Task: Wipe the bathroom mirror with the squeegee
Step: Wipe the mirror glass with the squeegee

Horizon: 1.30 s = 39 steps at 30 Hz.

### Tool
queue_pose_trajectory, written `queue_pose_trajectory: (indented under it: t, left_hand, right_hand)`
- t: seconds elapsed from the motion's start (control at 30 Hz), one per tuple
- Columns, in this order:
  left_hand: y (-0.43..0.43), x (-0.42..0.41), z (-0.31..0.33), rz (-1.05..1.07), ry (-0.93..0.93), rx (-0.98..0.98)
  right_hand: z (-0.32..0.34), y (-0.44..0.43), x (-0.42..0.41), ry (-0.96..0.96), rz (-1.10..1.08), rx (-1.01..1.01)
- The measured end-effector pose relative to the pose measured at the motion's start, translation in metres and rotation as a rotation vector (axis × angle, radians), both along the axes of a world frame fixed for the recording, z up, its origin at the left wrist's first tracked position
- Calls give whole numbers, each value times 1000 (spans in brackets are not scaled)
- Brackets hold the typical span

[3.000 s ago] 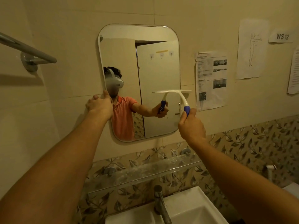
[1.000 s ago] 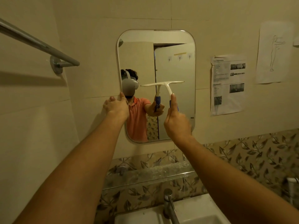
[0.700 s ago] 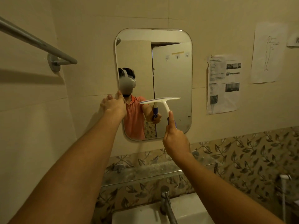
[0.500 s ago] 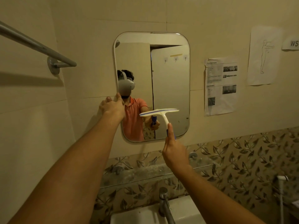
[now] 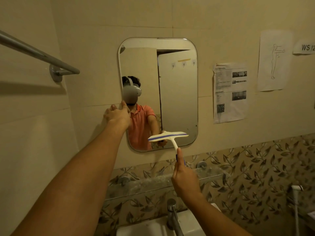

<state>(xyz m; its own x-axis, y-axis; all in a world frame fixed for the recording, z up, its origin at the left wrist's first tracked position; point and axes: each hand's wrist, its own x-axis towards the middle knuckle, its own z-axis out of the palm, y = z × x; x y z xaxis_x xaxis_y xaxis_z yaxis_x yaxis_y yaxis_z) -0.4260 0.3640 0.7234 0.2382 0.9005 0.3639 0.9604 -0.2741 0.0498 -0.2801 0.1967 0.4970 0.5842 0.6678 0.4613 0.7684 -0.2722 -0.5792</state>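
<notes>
A rounded rectangular mirror [image 5: 177, 92] hangs on the cream tiled wall. My left hand [image 5: 117, 114] grips its left edge about halfway up, thumb on the glass. My right hand [image 5: 185, 178] is closed round the blue handle of a white squeegee [image 5: 167, 136] with a blue strip. The squeegee's blade lies roughly level near the mirror's lower edge, right of centre, tilted so its face shows. The mirror reflects a person in an orange shirt wearing a headset.
A glass shelf [image 5: 153, 183] runs under the mirror, above a tap [image 5: 173, 213] and a white basin [image 5: 153, 227]. A metal towel rail [image 5: 39, 53] juts out at the left. Paper sheets [image 5: 230, 92] hang on the wall to the right. A spray hose [image 5: 296, 189] sits at far right.
My right hand has drawn the squeegee down the mirror's right half, from mid-height to near the bottom edge. My left hand has stayed on the mirror's left edge.
</notes>
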Motion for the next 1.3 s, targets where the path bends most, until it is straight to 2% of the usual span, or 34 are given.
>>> queue_pose_trajectory:
  t: [0.8,1.0,1.3]
  left_hand:
    - [0,-7,-1,-8,72,-28]
    - [4,-4,2,-9,83,-29]
    - [8,-8,8,-25,77,-12]
  right_hand:
    - [-20,-24,4,72,-49,-179]
    - [6,-26,4,48,-14,11]
    - [27,-14,9,58,-36,93]
